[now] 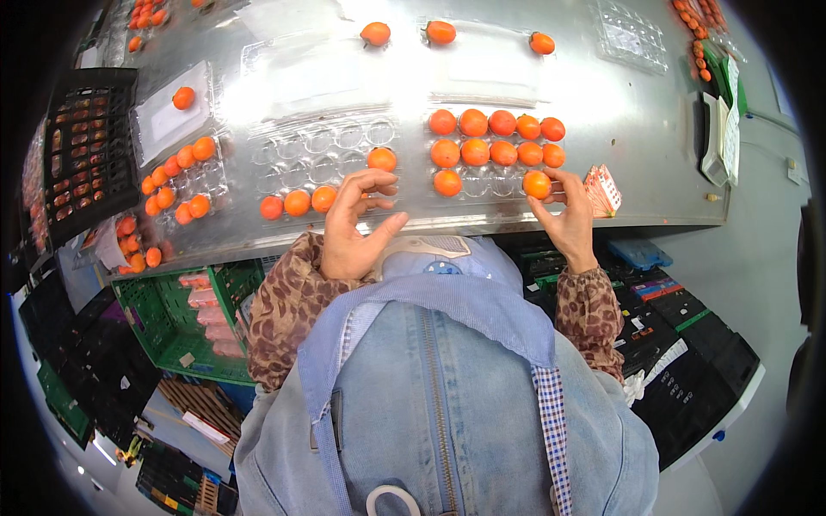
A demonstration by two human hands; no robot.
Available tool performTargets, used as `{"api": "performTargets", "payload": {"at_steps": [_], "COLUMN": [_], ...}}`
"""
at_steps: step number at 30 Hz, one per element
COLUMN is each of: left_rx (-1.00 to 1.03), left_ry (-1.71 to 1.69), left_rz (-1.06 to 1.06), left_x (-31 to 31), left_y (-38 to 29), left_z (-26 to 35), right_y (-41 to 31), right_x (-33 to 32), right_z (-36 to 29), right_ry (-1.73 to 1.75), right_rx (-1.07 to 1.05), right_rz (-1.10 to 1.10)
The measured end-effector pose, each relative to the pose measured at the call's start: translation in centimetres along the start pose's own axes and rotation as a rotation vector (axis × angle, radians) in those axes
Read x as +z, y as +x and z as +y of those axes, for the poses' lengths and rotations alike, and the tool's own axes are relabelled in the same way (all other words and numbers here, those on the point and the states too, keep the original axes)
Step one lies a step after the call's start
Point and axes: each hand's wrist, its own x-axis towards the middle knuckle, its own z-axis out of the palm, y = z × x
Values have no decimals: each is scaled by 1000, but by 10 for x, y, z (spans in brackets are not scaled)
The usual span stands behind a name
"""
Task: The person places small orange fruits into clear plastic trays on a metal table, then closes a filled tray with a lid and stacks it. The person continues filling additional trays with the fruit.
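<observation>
Two clear plastic punnets with round cups lie in front of me on the metal table. The right punnet (476, 187) has full upper rows of tomatoes (475, 152); its nearest row holds a tomato (447, 183) at the left end. My right hand (564, 209) has thumb and fingers around another tomato (537, 185) at that row's right end. My left hand (361, 222) is spread with no fruit between its fingers, over the lower right of the left punnet (322, 169). Tomatoes (297, 202) line that punnet's nearest row, partly hidden by the hand, and one tomato (381, 158) sits just above it.
At left are a part-filled punnet (208, 169) and a black crate (90, 151). Loose tomatoes (375, 33) lie farther back. Printed labels (603, 192) lie right of my right hand, near a scale-like device (715, 138). A green crate (174, 322) stands below the table's left edge.
</observation>
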Motion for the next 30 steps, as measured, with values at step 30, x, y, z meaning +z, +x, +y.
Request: {"api": "performTargets", "payload": {"at_steps": [30], "left_rx": [8], "left_ry": [-197], "left_rz": [442], "left_x": [-64], "left_y": [-15], "left_z": [-8], "right_y": [64], "right_x": [139], "right_z": [-106], "right_ry": [-261], "right_rx": [-569], "right_rz": [-191]}}
